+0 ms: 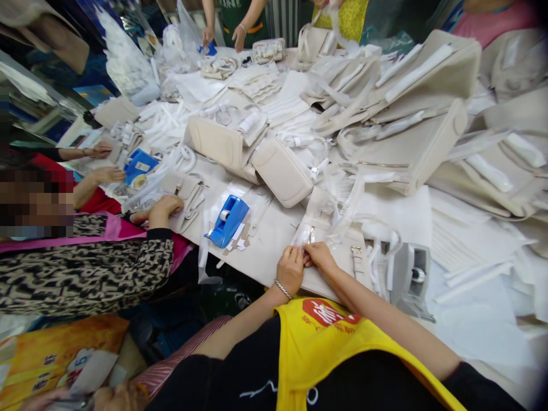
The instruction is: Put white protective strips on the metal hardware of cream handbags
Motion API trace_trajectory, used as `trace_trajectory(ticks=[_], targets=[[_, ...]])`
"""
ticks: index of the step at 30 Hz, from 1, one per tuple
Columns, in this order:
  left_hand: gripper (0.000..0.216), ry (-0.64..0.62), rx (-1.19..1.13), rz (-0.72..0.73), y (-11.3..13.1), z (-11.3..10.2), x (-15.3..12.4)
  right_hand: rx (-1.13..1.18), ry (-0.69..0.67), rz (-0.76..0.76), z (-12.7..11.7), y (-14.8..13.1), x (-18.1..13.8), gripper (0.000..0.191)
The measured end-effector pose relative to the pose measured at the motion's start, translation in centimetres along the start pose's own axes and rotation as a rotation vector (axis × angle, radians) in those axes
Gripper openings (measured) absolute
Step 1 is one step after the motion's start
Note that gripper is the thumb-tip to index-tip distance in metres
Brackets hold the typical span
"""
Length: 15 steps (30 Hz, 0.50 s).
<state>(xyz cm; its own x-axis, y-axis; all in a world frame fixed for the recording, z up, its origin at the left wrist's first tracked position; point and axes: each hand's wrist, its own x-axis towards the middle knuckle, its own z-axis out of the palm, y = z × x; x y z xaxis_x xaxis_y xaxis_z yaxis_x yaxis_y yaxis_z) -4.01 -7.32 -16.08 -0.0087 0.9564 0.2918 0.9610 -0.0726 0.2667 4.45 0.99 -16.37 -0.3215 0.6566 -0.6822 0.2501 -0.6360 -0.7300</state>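
My left hand (291,269), with a braided silver bracelet at the wrist, is closed in a pinch at the table's front edge. Against it, my right hand (319,257) has its fingers pinched too. Both touch the near side of a cream handbag (321,208) lying flat, by a gold metal fitting under shiny clear film (305,235). Whatever sits between my fingertips is too small to make out. Right of my hands, a strap with gold buckles (357,260) lies on the same cream material.
A blue tape dispenser (229,221) stands to the left, a grey tape dispenser (413,279) to the right. Several cream bags (282,170) and white paper sheets (458,228) cover the table. A co-worker's hand (169,205) works at the left; other people stand across the table.
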Motion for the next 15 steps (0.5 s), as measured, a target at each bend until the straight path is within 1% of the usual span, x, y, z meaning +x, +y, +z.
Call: trace_trajectory(ticks=[2,4,6,8,9,10,13,14,15], targets=[[0.034,-0.041,0.023,0.013,0.3,0.0,0.0,0.035,-0.048,-0.003,-0.3,-0.4,-0.4,0.027],[0.035,-0.064,0.003,-0.004,0.8,-0.2,0.0,0.037,-0.071,-0.004,-0.5,-0.6,-0.6,0.025],[0.038,-0.065,-0.078,-0.039,1.1,-0.6,-0.2,0.052,-0.067,-0.008,-0.5,-0.6,-0.6,0.023],[0.038,-0.057,-0.236,-0.094,0.9,-1.2,-0.2,0.088,-0.063,-0.021,-0.3,-0.5,-0.4,0.023],[0.036,-0.050,-0.347,-0.153,0.6,-1.5,-0.1,0.102,-0.075,-0.038,-0.2,-0.4,-0.3,0.023],[0.034,-0.045,-0.477,-0.241,0.2,-1.8,0.0,0.106,-0.088,-0.061,-0.1,-0.4,-0.3,0.023],[0.031,-0.049,-0.872,-0.614,-1.7,-2.2,0.8,0.090,-0.124,-0.170,0.0,-0.5,-0.2,0.026],[0.031,-0.068,-0.972,-0.704,-2.3,-2.2,1.2,0.086,-0.133,-0.211,0.0,-0.5,-0.3,0.027],[0.032,-0.099,-1.040,-0.749,-2.8,-2.1,1.5,0.085,-0.141,-0.249,-0.1,-0.6,-0.4,0.029]])
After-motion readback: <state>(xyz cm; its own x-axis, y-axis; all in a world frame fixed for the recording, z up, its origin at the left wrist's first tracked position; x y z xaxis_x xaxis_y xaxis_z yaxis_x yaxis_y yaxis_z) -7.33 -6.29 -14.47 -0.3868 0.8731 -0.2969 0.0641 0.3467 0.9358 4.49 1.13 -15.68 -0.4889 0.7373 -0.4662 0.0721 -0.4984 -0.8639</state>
